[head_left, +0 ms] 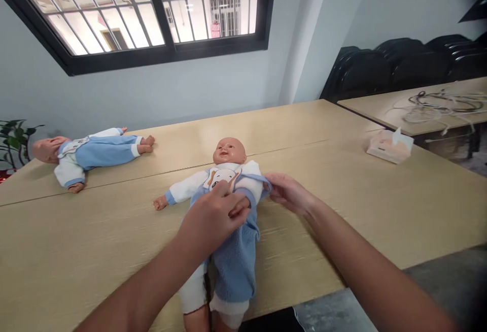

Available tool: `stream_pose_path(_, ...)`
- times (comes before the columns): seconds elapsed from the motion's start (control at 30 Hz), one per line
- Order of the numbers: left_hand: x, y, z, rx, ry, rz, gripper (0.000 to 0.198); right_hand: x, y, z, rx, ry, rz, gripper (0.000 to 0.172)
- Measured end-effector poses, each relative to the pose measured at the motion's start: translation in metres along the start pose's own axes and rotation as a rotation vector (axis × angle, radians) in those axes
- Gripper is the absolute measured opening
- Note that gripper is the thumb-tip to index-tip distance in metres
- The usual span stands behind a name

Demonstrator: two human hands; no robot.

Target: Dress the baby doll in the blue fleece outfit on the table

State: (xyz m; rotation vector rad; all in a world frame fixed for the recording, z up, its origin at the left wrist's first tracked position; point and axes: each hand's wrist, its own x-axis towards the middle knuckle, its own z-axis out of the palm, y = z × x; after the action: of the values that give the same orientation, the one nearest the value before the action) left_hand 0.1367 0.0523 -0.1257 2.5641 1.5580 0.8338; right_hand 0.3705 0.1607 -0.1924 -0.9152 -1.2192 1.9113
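Observation:
A baby doll [230, 150] lies on its back on the table in front of me, dressed in a white top and blue fleece overalls [238, 258] with an animal face on the bib. My left hand [215, 212] is closed over the doll's chest, its fingers around the doll's bent hand [239, 205], partly hiding it. At the doll's shoulder, my right hand [285, 192] pinches a blue strap [266, 184] of the overalls, pulled out sideways. The doll's other arm [182, 190] stretches out to the left. One leg shows white cloth, while blue cloth covers most of the other.
A second doll [102, 152] in like clothes lies at the far left of the wooden table [114, 251]. A tissue box [390, 146] stands at the right. Cables [441, 106] lie on another table, with black folding chairs [380, 70] behind. A plant [15, 139] is at the left.

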Motion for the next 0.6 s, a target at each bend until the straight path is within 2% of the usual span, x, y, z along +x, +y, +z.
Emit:
stream_pose_path(0.17, -0.004, -0.002, -0.02, -0.028, -0.058, 0.122, 0.016, 0.025, -0.018, 0.005, -0.056, -0.003, -0.133, 0.04)
stream_pose_path(0.27, -0.008, -0.01, -0.036, -0.013, -0.067, 0.197, 0.011, 0.04, -0.023, 0.018, -0.093, 0.031, -0.174, 0.035)
stream_pose_path(0.37, -0.009, -0.017, -0.049, -0.011, -0.119, 0.205, 0.006, 0.049, -0.027, 0.033, -0.113, 0.02, -0.183, 0.03)
stream_pose_path(0.47, -0.004, -0.02, -0.056, -0.054, -0.172, 0.226, 0.008, 0.055, -0.031, 0.044, -0.104, 0.026, -0.223, 0.032)
stream_pose_path(0.6, 0.005, -0.018, -0.057, -0.061, -0.208, 0.246, 0.022, 0.066, -0.035, 0.044, -0.171, 0.053, -0.252, 0.038)
